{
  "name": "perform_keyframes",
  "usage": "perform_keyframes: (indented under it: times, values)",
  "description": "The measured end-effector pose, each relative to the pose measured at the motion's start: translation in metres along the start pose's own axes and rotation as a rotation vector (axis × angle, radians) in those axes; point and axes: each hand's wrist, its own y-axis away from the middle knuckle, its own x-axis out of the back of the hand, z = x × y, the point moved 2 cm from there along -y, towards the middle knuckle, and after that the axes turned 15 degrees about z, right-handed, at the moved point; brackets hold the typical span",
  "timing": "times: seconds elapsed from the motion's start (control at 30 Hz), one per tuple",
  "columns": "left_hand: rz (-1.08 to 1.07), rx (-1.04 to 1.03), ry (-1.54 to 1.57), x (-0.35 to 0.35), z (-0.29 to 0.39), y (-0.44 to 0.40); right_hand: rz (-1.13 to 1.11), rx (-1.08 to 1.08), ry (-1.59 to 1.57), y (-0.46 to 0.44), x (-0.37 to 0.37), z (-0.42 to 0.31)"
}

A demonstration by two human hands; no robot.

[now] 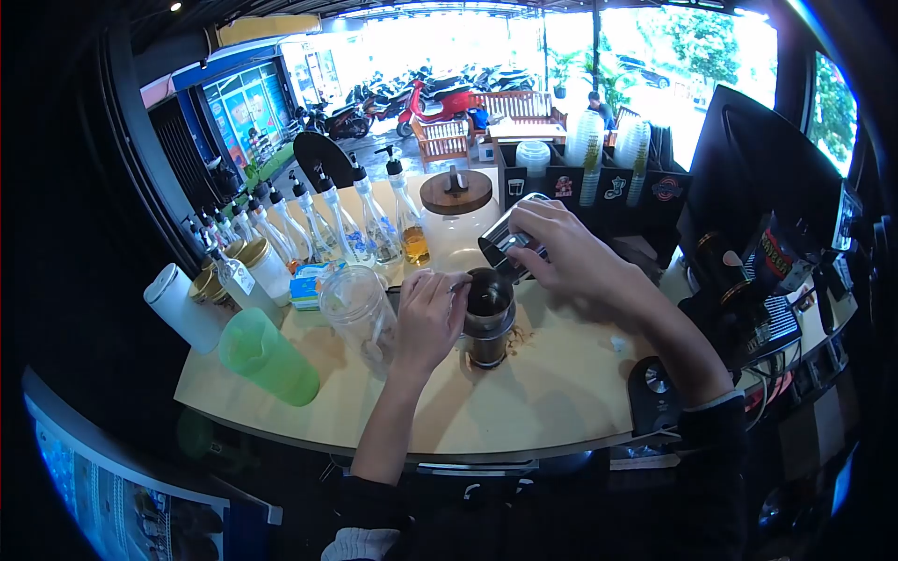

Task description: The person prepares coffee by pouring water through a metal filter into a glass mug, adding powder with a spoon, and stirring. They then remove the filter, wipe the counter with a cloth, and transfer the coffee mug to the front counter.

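Note:
My right hand (561,245) is wrapped round a shiny metal pitcher (496,245), tilted with its dark mouth towards a coffee brewer. This brewer (488,323) is a see-through upright cylinder with dark contents, standing on the light wooden counter (524,411). At its left rim the fingers of my left hand (432,313) are pinched together; the fingertips are partly hidden. Brown grounds (516,341) lie scattered on the wood to the brewer's right. Beside my left hand stands a clear plastic jar (358,313).
Pump bottles (354,234) line the counter's left back, near a green tumbler (267,357) and a wood-lidded jar (456,201). A black cup organizer (599,192) stands behind my right hand. A small scale-like black device (655,388) sits at the right edge.

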Motion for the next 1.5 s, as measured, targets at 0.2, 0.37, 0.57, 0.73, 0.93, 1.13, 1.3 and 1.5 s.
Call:
perform_keyframes:
  times: [0.2, 0.37, 0.57, 0.73, 0.93, 1.13, 1.3, 1.5]
  values:
    - [-0.081, -0.081, -0.060, 0.002, 0.001, 0.009, 0.057, -0.186, -0.092, 0.015, 0.012, 0.010]
    - [-0.132, -0.110, -0.089, 0.006, 0.006, 0.016, 0.213, -0.458, -0.264, 0.039, 0.012, 0.026]
    - [-0.185, -0.074, -0.076, 0.013, 0.017, 0.019, 0.377, -0.683, -0.693, 0.066, -0.006, 0.054]
    - [-0.189, -0.041, -0.083, 0.013, 0.019, 0.022, 0.393, -0.805, -0.855, 0.080, -0.001, 0.061]
    - [-0.150, 0.048, -0.118, 0.017, 0.027, 0.025, 0.471, -0.931, -0.962, 0.092, 0.003, 0.062]
    - [-0.034, 0.167, 0.020, 0.022, 0.020, 0.044, 0.602, -0.964, -1.100, 0.131, -0.001, 0.045]
    - [-0.012, 0.195, 0.173, 0.045, 0.007, 0.062, 0.622, -1.055, -1.047, 0.165, -0.027, 0.006]
    - [-0.033, 0.234, 0.265, 0.107, -0.027, 0.096, 0.721, -1.169, -1.081, 0.188, -0.102, -0.055]
